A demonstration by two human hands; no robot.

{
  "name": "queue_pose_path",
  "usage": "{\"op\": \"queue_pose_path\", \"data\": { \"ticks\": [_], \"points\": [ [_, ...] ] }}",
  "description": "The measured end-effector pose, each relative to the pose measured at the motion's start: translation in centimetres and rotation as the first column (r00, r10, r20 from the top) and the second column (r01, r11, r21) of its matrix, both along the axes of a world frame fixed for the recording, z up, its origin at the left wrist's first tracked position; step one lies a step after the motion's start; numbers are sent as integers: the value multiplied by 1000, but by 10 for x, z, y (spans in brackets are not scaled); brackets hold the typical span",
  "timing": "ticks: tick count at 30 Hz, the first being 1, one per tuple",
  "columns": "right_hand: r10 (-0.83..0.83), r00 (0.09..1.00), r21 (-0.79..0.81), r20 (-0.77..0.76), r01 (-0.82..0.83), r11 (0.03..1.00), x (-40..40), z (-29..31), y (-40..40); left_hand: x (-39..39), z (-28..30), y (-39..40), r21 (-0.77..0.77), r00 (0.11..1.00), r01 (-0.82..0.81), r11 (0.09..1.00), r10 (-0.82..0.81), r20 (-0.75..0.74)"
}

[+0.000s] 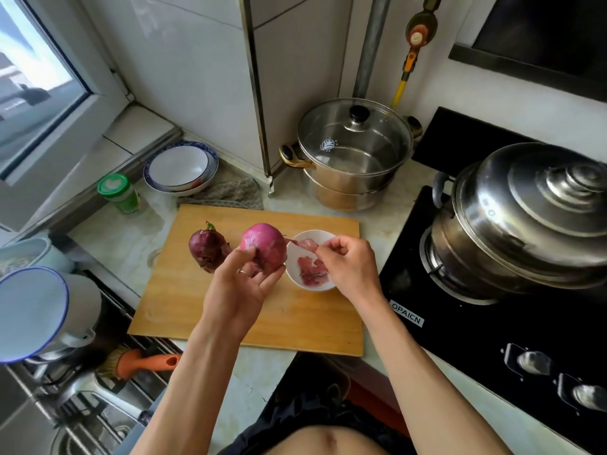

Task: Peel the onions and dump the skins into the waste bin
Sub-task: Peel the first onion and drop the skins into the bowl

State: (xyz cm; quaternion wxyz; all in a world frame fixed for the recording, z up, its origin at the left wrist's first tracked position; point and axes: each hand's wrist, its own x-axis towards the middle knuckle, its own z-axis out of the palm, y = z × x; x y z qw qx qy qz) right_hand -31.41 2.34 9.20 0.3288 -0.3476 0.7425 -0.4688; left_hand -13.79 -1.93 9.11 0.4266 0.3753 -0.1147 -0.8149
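Partly hidden — onion (262, 246) underside.

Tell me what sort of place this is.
Most likely a home kitchen: a gas hob carrying a steel pot, a wooden cutting board with red onions, and a sink at the left.

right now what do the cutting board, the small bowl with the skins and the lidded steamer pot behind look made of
Cutting board: wood or bamboo, matte, with a pale grain running along it. Small bowl: glossy white, probably ceramic, possibly melamine. Steamer pot: polished metal, likely stainless steel, mirror reflections; its lid is clear glass.
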Motion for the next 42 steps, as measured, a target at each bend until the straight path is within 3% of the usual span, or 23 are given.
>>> {"op": "queue_pose_path", "data": {
  "ticks": [7, 24, 28, 36, 42],
  "points": [
    [17, 999, 139, -47, -10, 990, -12, -13, 1, -6, 0, 4, 33, 999, 54, 998, -54, -3],
    [-105, 985, 156, -139, 126, 980, -31, -28, -6, -7, 2, 2, 24, 998, 68, 997, -68, 1],
    [-17, 991, 202, -136, 44, 978, -38, -26, -6, -2, 7, -6, -7, 995, 93, 996, -93, 22],
    [85, 959, 295, -271, -1, 955, -33, -32, -10, -14, 7, -1, 57, 985, 158, 986, -161, 55],
    [70, 973, 216, -222, -21, 976, -37, -37, -2, -18, 9, 0, 95, 975, 222, 970, -223, -4]
  ]
}}
